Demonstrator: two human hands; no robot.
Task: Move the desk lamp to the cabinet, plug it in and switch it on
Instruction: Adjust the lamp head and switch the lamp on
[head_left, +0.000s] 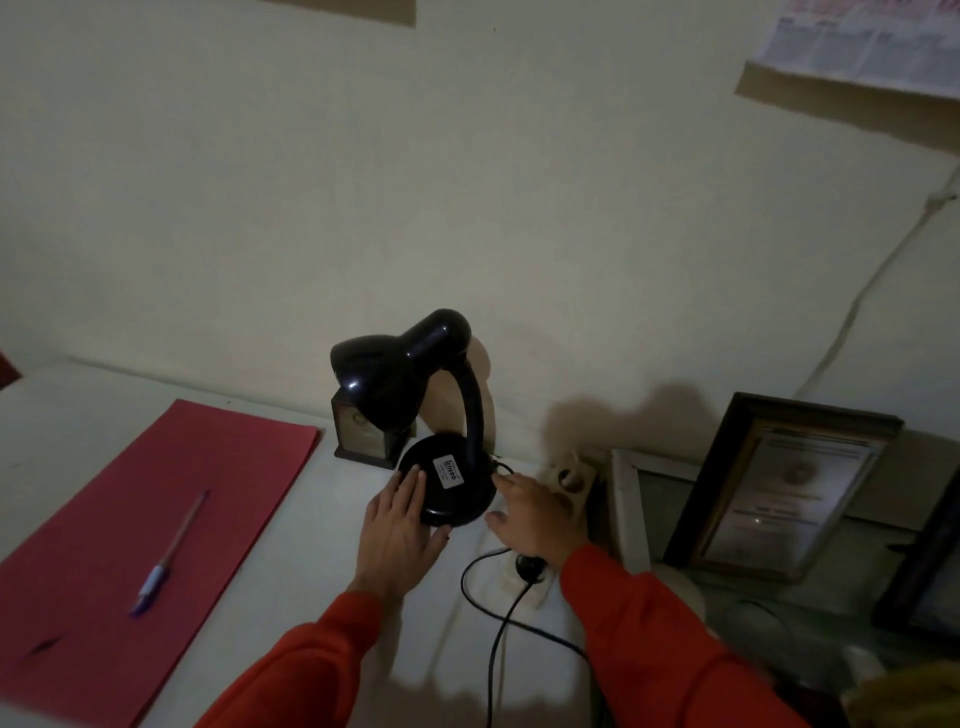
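A black desk lamp (415, 384) stands on the white cabinet top (291, 561) by the wall, unlit, its shade turned left. My left hand (402, 525) lies flat with fingers spread on the left of the round base (457, 499). My right hand (535, 512) rests fingers apart at the base's right edge, over a white power strip (566, 480). The lamp's black cord (493, 629) loops to a black plug (530, 566) seated in the strip's near end.
A red folder (135, 540) with a pen (166, 556) lies at the left. A small dark wooden box (363, 431) stands behind the lamp. Framed certificates (779, 488) lean against the wall at the right, with another frame (930, 571) at the edge.
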